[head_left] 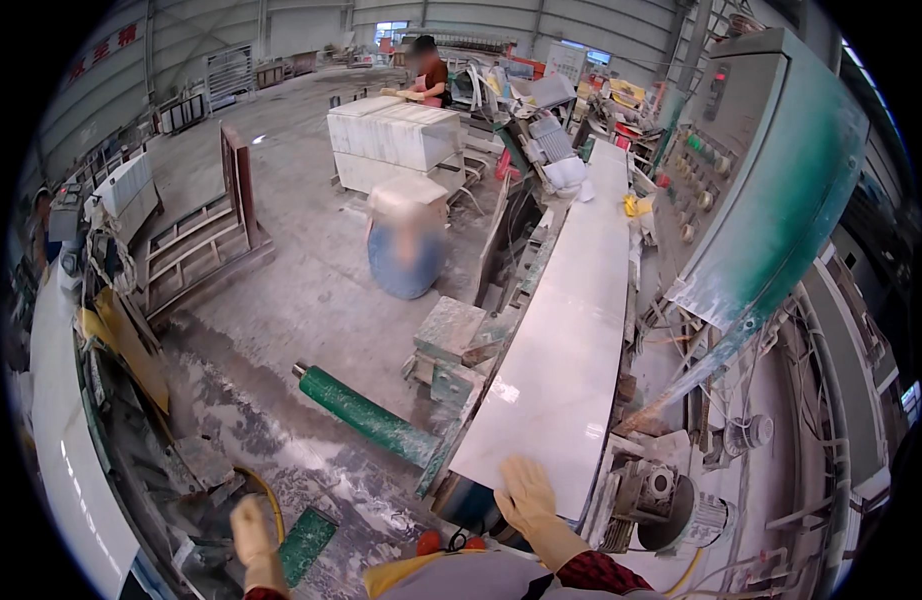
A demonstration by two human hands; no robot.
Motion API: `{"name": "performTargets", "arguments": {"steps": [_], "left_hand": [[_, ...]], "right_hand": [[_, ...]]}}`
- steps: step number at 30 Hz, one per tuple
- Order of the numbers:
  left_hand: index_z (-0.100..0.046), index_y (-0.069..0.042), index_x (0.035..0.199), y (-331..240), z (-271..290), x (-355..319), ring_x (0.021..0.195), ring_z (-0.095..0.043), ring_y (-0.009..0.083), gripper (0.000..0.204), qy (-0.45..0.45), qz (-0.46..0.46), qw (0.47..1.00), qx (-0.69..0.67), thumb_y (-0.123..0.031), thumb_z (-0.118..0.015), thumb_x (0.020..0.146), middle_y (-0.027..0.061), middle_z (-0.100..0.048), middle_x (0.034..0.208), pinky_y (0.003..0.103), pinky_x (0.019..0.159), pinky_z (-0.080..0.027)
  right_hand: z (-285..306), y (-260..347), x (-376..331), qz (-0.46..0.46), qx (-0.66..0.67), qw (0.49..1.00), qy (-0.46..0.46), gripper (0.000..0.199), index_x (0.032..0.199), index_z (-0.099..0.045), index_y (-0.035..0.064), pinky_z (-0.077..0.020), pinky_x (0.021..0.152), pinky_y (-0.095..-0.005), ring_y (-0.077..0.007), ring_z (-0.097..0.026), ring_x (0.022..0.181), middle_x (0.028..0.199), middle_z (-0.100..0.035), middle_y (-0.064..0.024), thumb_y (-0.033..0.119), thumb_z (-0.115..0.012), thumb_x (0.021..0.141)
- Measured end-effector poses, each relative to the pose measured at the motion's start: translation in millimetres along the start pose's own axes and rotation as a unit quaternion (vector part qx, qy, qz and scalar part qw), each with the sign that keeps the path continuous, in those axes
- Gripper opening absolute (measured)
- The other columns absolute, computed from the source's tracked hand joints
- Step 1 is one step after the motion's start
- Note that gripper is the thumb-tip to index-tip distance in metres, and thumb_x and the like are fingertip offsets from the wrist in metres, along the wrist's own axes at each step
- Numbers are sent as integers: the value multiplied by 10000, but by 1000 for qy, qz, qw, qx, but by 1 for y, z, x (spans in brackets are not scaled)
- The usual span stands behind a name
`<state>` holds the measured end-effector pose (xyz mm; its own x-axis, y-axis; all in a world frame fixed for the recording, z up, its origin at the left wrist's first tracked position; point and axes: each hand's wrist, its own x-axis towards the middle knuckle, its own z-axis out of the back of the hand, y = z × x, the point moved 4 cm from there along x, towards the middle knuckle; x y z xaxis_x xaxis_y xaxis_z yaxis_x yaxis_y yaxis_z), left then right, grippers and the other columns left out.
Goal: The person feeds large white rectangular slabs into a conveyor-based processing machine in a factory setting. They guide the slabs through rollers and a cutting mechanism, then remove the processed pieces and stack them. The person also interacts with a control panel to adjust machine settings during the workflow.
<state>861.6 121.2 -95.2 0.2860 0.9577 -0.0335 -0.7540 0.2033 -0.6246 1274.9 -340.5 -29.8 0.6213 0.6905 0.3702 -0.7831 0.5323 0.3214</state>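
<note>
A long, glossy white stone slab point(551, 370) lies on the machine bed in front of me and runs away toward the back right. My right hand point(528, 492), in a pale cream glove, rests flat on its near end with the fingers stretched out. Off to the left, my left hand point(249, 530), gloved the same way, hangs above the floor, apart from the slab. Its fingers are blurred, and I cannot make out how far they curl. Nearest to it are a yellow hose point(273, 492) and a green plate point(307, 545).
A green roller point(366, 415) juts left from the bed. Right of the slab stand a green and grey control cabinet point(751, 170) and a motor point(696, 520). Another white slab point(66, 450) lies far left. A co-worker point(428, 75) stands behind stacked white blocks point(396, 145).
</note>
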Motion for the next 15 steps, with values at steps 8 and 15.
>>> {"name": "performTargets", "arguments": {"steps": [8,15], "left_hand": [[-771,25,1396,194,228,-155,1237,-760,431,483,-352,70,827,432,-379,-703,1138,273,-791,1375,513,1046,-616],[-703,-79,1590,234,176,-203,1379,-697,455,527,-262,111,814,506,-395,-672,1170,288,-722,1505,567,1146,-582]], "right_hand": [[-1,0,6,5,-5,1000,6,596,1588,-657,84,-418,1312,-614,-486,-583,1507,1610,-657,-246,322,-717,1044],[0,-3,10,12,-31,999,24,643,1631,-630,52,-397,1328,-641,-513,-558,1540,1651,-627,-275,304,-728,1047]]}}
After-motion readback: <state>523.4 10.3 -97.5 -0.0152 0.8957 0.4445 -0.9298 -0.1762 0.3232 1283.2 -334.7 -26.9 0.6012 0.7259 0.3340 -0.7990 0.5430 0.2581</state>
